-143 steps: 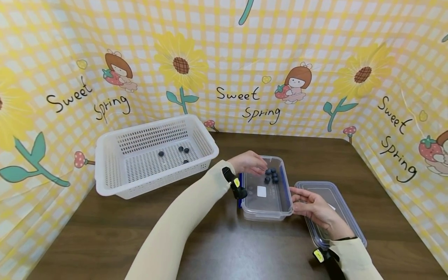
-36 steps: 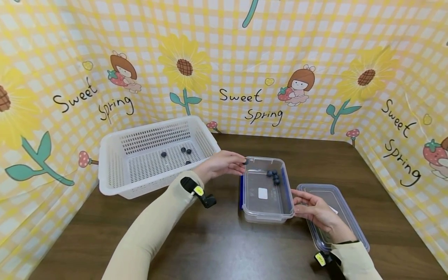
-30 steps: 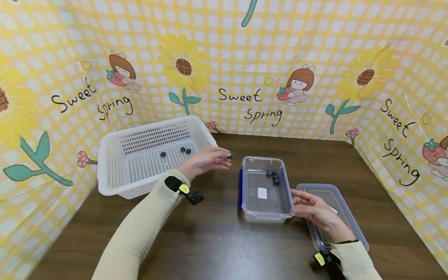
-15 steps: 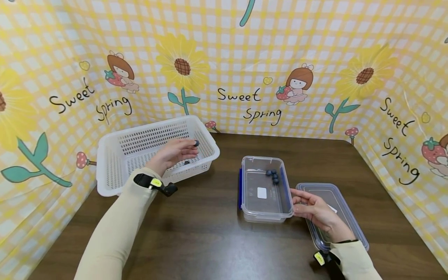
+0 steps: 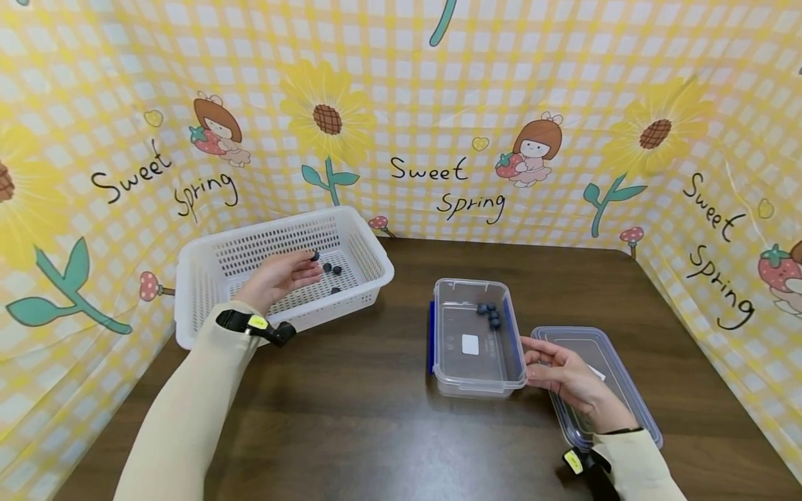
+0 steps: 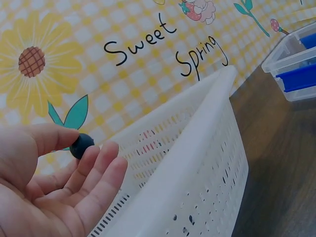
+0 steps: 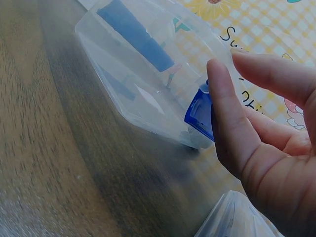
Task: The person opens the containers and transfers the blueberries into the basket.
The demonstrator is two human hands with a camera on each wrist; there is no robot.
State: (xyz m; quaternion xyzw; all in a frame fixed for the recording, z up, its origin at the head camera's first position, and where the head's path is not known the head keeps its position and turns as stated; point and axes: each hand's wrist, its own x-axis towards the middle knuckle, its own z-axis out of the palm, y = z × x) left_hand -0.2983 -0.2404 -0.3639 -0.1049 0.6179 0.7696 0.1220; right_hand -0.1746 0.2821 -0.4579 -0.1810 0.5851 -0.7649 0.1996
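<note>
Dark blueberry [image 6: 82,145] pinched at left hand [image 5: 278,276] fingertips over white basket [image 5: 207,327]; right hand [image 5: 564,376], fingers relaxed, rests against clear container [image 5: 476,379].

Dark wood table [image 5: 388,431]; yellow gingham backdrop [image 5: 401,69] w/ sunflowers, "Sweet Spring" text, wraps 3 sides.

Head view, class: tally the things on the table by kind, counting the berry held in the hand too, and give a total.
Blueberries in view: 8
White basket: 1
Clear box: 1
Clear lid: 1
Total: 11
</note>
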